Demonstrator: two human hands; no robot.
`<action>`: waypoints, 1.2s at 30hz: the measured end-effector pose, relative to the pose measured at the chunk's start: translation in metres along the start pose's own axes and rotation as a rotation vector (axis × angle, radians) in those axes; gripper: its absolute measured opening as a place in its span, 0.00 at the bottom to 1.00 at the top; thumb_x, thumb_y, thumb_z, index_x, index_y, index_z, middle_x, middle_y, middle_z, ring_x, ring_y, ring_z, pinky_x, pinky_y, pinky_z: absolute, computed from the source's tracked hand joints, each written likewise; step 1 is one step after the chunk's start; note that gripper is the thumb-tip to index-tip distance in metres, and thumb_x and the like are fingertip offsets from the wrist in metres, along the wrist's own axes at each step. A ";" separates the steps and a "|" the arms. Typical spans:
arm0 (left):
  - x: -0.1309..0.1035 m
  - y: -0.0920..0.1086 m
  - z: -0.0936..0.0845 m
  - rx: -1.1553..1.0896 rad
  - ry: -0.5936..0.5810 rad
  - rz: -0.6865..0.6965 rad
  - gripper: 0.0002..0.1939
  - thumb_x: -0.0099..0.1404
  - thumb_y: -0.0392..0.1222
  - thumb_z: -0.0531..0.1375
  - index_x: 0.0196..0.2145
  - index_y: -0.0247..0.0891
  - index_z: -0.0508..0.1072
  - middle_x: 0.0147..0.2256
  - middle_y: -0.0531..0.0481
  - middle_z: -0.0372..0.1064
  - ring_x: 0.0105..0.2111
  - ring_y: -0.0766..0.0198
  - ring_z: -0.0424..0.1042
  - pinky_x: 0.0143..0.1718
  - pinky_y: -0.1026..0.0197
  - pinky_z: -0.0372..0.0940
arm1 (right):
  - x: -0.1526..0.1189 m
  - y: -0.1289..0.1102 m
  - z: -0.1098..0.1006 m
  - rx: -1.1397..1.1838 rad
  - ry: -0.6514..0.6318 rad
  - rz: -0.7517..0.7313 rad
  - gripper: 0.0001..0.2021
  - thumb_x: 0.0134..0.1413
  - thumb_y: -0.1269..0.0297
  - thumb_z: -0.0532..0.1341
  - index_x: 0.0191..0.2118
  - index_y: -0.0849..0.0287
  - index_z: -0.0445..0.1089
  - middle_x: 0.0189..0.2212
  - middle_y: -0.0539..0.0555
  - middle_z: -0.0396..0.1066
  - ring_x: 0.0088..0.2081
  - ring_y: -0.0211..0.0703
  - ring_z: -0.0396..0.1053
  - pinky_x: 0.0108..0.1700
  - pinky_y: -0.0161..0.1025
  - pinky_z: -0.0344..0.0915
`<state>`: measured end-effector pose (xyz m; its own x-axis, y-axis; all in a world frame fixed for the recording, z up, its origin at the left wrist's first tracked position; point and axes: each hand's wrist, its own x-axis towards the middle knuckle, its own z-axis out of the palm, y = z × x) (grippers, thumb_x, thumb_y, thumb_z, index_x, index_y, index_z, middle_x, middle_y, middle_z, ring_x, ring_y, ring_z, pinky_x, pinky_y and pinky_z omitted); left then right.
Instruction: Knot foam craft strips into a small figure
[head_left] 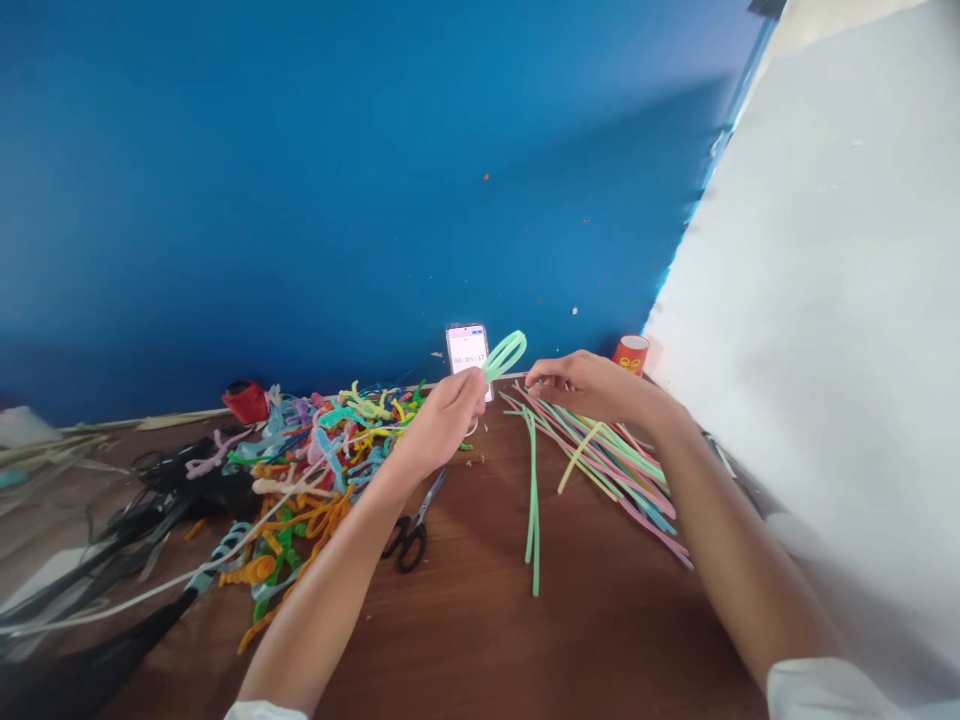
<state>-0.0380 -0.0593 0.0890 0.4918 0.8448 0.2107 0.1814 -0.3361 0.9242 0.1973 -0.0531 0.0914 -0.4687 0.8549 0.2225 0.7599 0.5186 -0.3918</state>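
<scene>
My left hand is closed on a mint-green pipe cleaner, bent into narrow loops that stick up past the fingertips. To its right, my right hand has curled fingers pinched at the upper end of a bundle of straight pastel pipe cleaners; a bit of green shows at the fingertips, though how many strands they grip is hidden. Two mint-green strands lie apart from the bundle, pointing towards me. A short yellow strand crosses the bundle's left side.
Black-handled scissors lie on the brown table. Behind my left hand a phone showing a timer leans on the blue wall. Many coloured twisted pieces, a red spool, a white cable and black items fill the left. A red cup stands back right.
</scene>
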 end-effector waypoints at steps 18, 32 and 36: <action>0.001 0.004 0.003 -0.100 0.194 0.060 0.24 0.71 0.60 0.51 0.26 0.39 0.56 0.21 0.57 0.55 0.17 0.74 0.53 0.19 0.66 0.49 | 0.027 0.042 0.067 -0.101 -0.523 0.231 0.18 0.46 0.71 0.67 0.46 0.55 0.74 0.30 0.48 0.73 0.28 0.39 0.70 0.27 0.34 0.61; 0.000 0.006 0.010 -0.210 0.098 0.158 0.07 0.74 0.45 0.49 0.40 0.39 0.59 0.30 0.51 0.71 0.26 0.68 0.70 0.30 0.63 0.66 | 0.036 0.023 0.083 -0.259 -0.516 0.206 0.07 0.52 0.70 0.61 0.35 0.55 0.77 0.26 0.51 0.73 0.27 0.40 0.68 0.30 0.35 0.56; 0.003 0.001 0.008 -0.130 0.160 0.183 0.06 0.72 0.39 0.49 0.37 0.38 0.62 0.35 0.48 0.70 0.29 0.69 0.68 0.31 0.64 0.64 | 0.036 0.025 0.075 -0.260 -0.469 0.141 0.10 0.56 0.71 0.57 0.35 0.57 0.77 0.32 0.55 0.76 0.33 0.43 0.71 0.33 0.37 0.57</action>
<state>-0.0292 -0.0606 0.0882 0.3635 0.8334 0.4163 -0.0140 -0.4419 0.8969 0.1654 -0.0109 0.0223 -0.4597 0.8488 -0.2613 0.8881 0.4371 -0.1425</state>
